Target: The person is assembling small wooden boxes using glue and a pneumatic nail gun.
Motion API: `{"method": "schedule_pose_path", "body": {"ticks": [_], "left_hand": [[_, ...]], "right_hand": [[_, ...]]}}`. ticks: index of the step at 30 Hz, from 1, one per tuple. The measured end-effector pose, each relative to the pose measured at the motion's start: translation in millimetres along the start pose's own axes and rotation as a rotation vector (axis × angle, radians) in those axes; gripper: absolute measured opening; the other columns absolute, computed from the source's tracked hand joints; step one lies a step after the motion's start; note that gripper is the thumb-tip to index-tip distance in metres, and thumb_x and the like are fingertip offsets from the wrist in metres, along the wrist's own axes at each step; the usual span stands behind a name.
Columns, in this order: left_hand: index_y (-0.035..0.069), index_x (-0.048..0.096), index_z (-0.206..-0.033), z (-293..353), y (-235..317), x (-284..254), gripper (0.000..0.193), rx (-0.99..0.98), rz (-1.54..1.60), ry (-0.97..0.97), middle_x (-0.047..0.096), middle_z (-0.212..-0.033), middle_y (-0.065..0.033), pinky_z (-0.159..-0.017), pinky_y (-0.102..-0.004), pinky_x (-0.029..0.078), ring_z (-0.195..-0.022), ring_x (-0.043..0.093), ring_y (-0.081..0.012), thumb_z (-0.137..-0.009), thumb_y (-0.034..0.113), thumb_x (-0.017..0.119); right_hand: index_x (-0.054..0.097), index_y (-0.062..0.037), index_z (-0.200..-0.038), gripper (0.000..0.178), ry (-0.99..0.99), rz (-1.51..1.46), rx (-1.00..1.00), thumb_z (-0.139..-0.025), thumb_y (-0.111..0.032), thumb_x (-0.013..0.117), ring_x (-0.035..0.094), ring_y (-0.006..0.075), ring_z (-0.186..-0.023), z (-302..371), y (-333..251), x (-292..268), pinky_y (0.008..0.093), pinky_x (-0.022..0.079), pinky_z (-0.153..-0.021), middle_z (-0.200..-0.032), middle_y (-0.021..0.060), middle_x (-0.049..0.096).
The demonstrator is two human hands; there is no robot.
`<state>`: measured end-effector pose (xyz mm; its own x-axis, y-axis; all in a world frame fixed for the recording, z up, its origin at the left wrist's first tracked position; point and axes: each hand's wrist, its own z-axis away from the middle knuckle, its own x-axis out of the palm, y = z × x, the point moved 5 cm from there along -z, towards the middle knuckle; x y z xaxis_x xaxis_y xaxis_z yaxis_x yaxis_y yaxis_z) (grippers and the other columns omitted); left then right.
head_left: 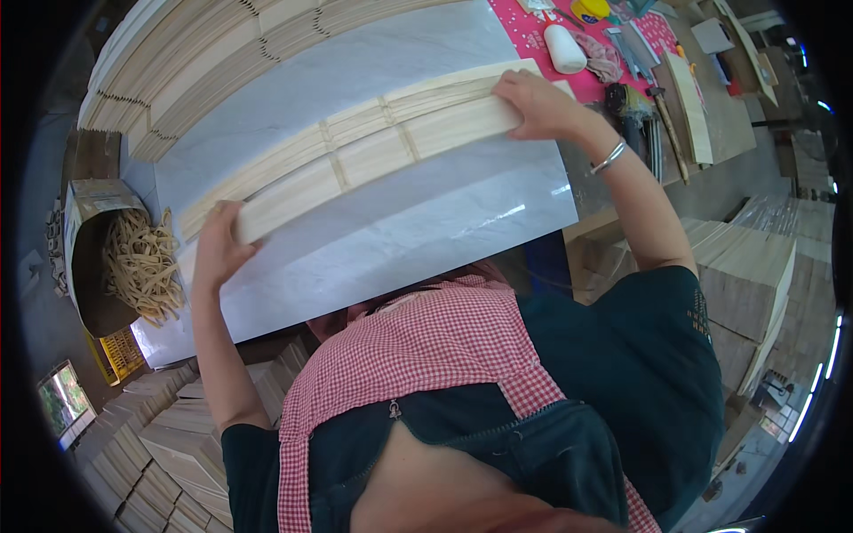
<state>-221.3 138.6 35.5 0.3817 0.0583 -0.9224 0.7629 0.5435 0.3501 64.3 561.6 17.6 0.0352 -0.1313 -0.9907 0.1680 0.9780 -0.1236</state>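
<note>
While left hand (222, 247) and right hand (540, 107) span wooden strips (369, 160), fingers clamped on opposite ends, strips lie across counter (409, 218), left edge to right edge. Step: apparently aligning strips; next move likely calls for even grip, both ends level.

My left hand (220, 247) hides part of the wooden slats (378, 158) toward the desk's (426, 197) left edge, and my right hand (544, 107) covers a stretch toward the right edge; I can't see the slats' undersides. The stacked boards (213, 53) hide the desk's far left corner and run out at the picture's top. Beside the left edge, the thin strips (138, 253) tangle too closely to count. Past the right edge, the pink cloth (524, 32) is cut off too, its smaller tools blurred. My left forearm (216, 355) hides some of the near edge.
</note>
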Motion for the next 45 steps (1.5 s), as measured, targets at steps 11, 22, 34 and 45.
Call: {"method": "schedule_pose_path", "body": {"ticks": [11, 22, 34, 45], "left_hand": [[0.003, 0.062, -0.124, 48.8, -7.5, 7.8, 0.064, -0.067, -0.041, 0.125, 0.058, -0.119, -0.0136, -0.096, -0.0396, 0.047, -0.107, 0.056, -0.0333, -0.065, 0.012, 0.085], [0.005, 0.063, -0.125, 68.2, -0.1, 23.5, 0.063, -0.038, -0.03, 0.295, 0.058, -0.119, -0.0124, -0.098, -0.0398, 0.046, -0.11, 0.055, -0.0319, -0.067, 0.017, 0.086], [0.006, 0.064, -0.12, 104.7, -4.2, 50.2, 0.062, -0.063, 0.086, 0.354, 0.055, -0.123, -0.0118, -0.104, -0.0418, 0.042, -0.117, 0.052, -0.0327, -0.065, 0.018, 0.088], [0.008, 0.062, -0.127, 160.8, -11.5, 85.0, 0.068, -0.143, 0.202, 0.398, 0.052, -0.135, -0.015, -0.11, -0.043, 0.039, -0.129, 0.047, -0.0352, -0.067, 0.02, 0.09]], "right_hand": [[0.062, -0.0078, -0.115, 0.058, 0.037, -0.065, 0.014, -0.064, -0.02, 0.086, 0.057, 0.0334, -0.105, 37.3, -31.9, -11.5, 0.0406, 0.05, -0.094, -0.115, 0.0102, 0.061], [0.062, -0.0073, -0.113, 0.057, 0.183, -0.159, 0.016, -0.063, -0.02, 0.087, 0.056, 0.0323, -0.103, 59.3, -35.6, -3.5, 0.0413, 0.048, -0.096, -0.113, 0.0099, 0.06], [0.061, -0.0074, -0.113, 0.057, 0.224, -0.252, 0.083, -0.064, -0.019, 0.088, 0.054, 0.0316, -0.106, 102.1, -48.1, 12.8, 0.0397, 0.047, -0.095, -0.114, 0.0102, 0.059], [0.066, -0.0066, -0.118, 0.049, 0.278, -0.261, 0.088, -0.072, -0.015, 0.081, 0.054, 0.0318, -0.112, 165.7, -76.5, 22.0, 0.0408, 0.045, -0.097, -0.123, 0.0108, 0.059]]}}
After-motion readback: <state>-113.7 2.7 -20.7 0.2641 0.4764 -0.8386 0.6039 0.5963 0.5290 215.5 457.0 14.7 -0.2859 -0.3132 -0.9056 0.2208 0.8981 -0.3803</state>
